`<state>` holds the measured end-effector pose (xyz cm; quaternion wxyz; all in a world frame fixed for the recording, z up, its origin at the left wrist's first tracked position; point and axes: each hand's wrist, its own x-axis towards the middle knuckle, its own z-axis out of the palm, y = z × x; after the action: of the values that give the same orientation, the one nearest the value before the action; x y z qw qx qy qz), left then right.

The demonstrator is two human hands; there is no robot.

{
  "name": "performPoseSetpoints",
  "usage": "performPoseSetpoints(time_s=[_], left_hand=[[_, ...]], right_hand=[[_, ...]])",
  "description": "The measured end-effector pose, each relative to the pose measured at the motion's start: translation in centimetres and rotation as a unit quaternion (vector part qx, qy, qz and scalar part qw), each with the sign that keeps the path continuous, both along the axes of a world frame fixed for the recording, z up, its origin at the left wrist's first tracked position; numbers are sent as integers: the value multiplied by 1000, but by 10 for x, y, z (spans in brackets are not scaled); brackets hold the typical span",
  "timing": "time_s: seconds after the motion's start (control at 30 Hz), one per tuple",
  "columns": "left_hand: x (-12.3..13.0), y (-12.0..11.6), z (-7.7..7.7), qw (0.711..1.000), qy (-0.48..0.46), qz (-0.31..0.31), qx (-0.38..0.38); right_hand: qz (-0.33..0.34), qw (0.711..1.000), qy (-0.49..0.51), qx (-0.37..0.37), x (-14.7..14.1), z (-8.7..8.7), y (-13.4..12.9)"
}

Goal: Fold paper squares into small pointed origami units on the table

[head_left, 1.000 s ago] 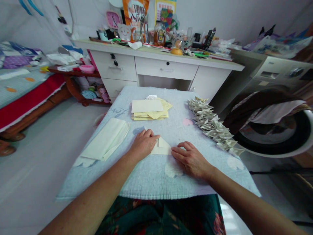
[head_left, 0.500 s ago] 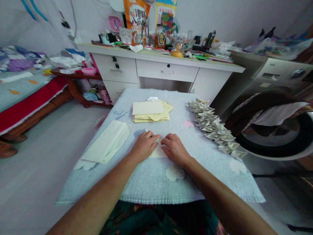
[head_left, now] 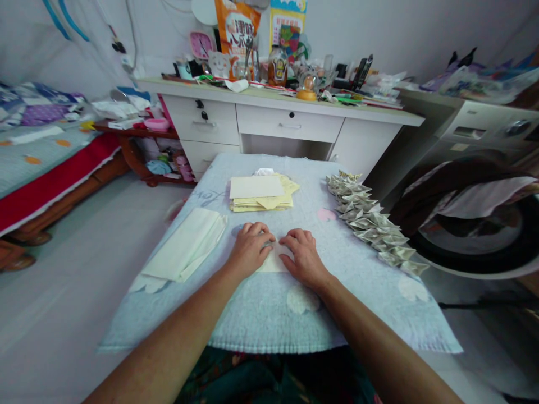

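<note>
A small cream sheet of paper point(head_left: 273, 264) lies on the cloth-covered table in front of me, partly hidden under my hands. My left hand point(head_left: 252, 247) is closed at its left side, fingers curled, with thumb and fingertips on the paper near the far edge. Opposite it, my right hand point(head_left: 302, 252) has its bent fingers and thumb on the paper's right side. A narrow gap separates the two hands. Just beyond them sits a stack of yellow paper sheets point(head_left: 263, 205), topped by a paler sheet point(head_left: 256, 187).
A folded pale paper bundle point(head_left: 185, 244) lies on the left of the blue tablecloth point(head_left: 261, 325). Along the right runs a row of folded paper pieces point(head_left: 370, 219). Behind stands a cluttered white desk point(head_left: 290, 120); a washing machine point(head_left: 475, 129) is at right.
My right thumb and index finger have spread slightly apart over the paper. Both hands stay at the same sheet. The whole view has shifted a little.
</note>
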<state>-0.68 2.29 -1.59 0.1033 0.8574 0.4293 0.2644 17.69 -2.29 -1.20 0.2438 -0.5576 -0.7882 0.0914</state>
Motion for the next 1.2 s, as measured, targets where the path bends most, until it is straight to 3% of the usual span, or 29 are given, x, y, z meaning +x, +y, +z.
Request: performPoseSetpoints(time_s=[0.17,0.3,0.67,1.2], left_hand=[[0,1,1,994,-1,-96,-48],[-2,0,1,988,-2,-126,-93],[-12,-5,24,965,10,-179,-190],[-17,-2,24,954,-5,-196,-229]], right_hand=[[95,995,2,-30,6,5,-1],[153,986,2,-61,10,12,-3],[147,986,-9,-77,11,12,-3],[164,982,2,-95,17,11,1]])
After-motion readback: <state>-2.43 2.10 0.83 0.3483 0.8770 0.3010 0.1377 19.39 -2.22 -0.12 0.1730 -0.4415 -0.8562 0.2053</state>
